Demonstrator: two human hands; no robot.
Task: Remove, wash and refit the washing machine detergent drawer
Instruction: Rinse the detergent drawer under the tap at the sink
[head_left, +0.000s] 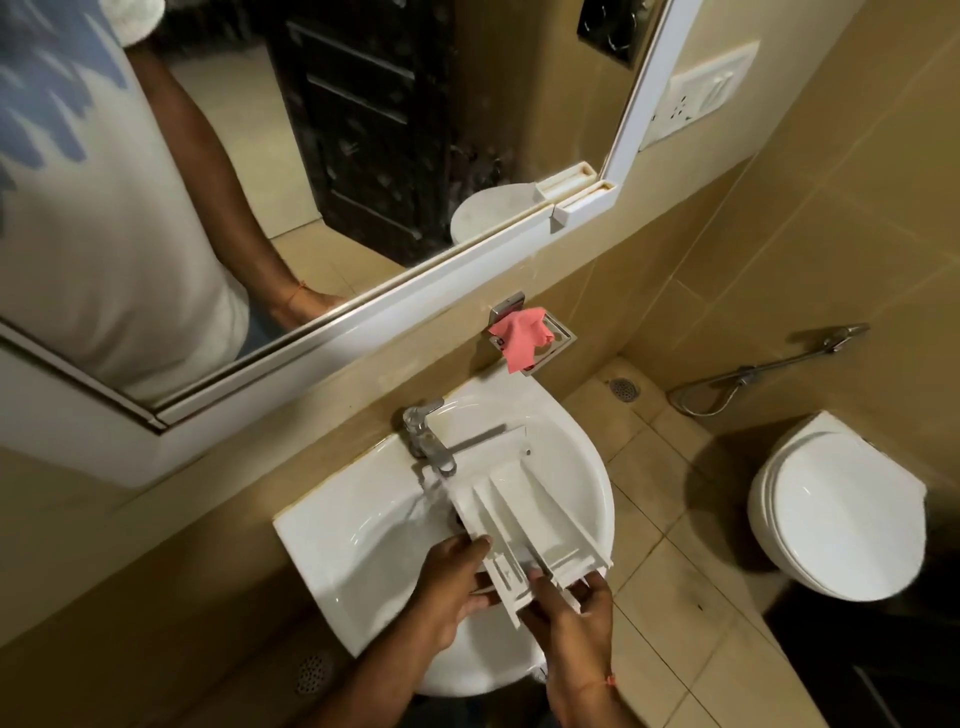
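Left hand (451, 582): fingers curled under the near left end of the white plastic detergent drawer (524, 514), gripping it.
Right hand (571, 618): thumb and fingers pinch the drawer's near right end, by the front panel.
Drawer: held tilted over the white ceramic basin (363, 545), compartments up, far end under the chrome tap (428, 436).
Water: running from the tap onto the drawer's far left corner.
Risk: wet plastic could slip and knock the basin; the angled drawer may deflect water over the basin's right rim onto the floor.
Nearby: pink cloth (519, 332) on the wall-mounted holder.
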